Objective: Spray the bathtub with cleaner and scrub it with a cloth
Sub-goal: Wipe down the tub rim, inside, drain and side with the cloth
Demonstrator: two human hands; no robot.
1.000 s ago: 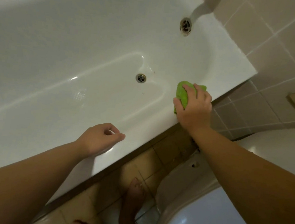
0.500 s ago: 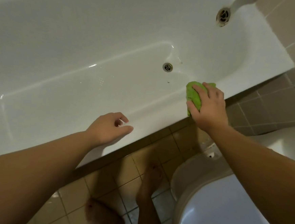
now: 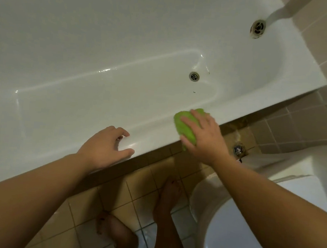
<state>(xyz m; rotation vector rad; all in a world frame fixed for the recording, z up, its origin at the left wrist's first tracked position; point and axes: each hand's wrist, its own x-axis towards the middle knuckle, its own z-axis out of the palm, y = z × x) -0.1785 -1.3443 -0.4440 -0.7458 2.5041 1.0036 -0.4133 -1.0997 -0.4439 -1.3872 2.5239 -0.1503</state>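
Observation:
The white bathtub (image 3: 60,131) fills the upper view, with its drain (image 3: 194,76) in the floor and an overflow fitting (image 3: 257,29) on the far right wall. A bunched green cloth (image 3: 186,125) lies on the near rim, just below the drain. My right hand (image 3: 202,136) covers the cloth, fingers draped over it and thumb at its side, pressing it onto the rim. My left hand (image 3: 106,148) rests on the same rim to the left, fingers loosely curled, holding nothing. No spray bottle is in view.
A white toilet (image 3: 238,227) stands at the lower right, close to the tub. Beige tiled floor (image 3: 129,195) with my bare feet (image 3: 164,198) lies below the rim. A tiled wall (image 3: 320,58) and a small floor drain (image 3: 238,149) are at the right.
My right hand has slid the green cloth leftwards along the near rim, closer to my left hand. My left hand stays on the rim. The view has shifted to the left.

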